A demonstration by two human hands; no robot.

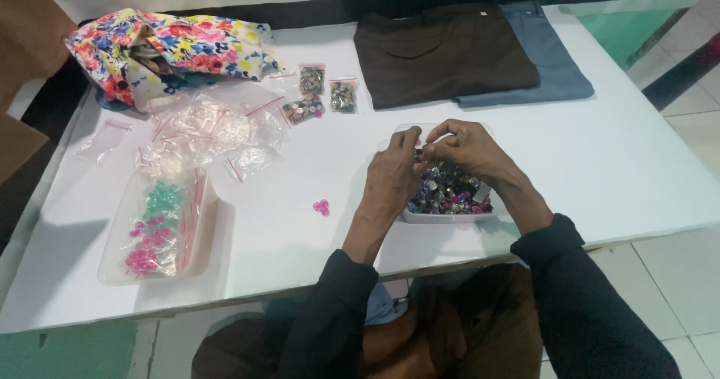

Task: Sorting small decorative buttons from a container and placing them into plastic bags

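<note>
At the lower left of the white desk (pixel 300 251) a clear tray (pixel 154 274) of pink and green beads is lying; right of centre, the left hand (pixel 394 176) and right hand (pixel 469 150) are meeting over a white tray of mixed buttons (pixel 448 215), each grip pinching shut on a tiny piece, too small to tell

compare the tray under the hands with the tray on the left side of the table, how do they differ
The tray under the hands is heaped with dark, shiny mixed-colour pieces lying loose; the left tray holds green and pink pieces in clear zip bags. The left hand and right hand work over the first tray, while nothing touches the left one. Both are pale, shallow, rectangular trays on the white table.
</note>
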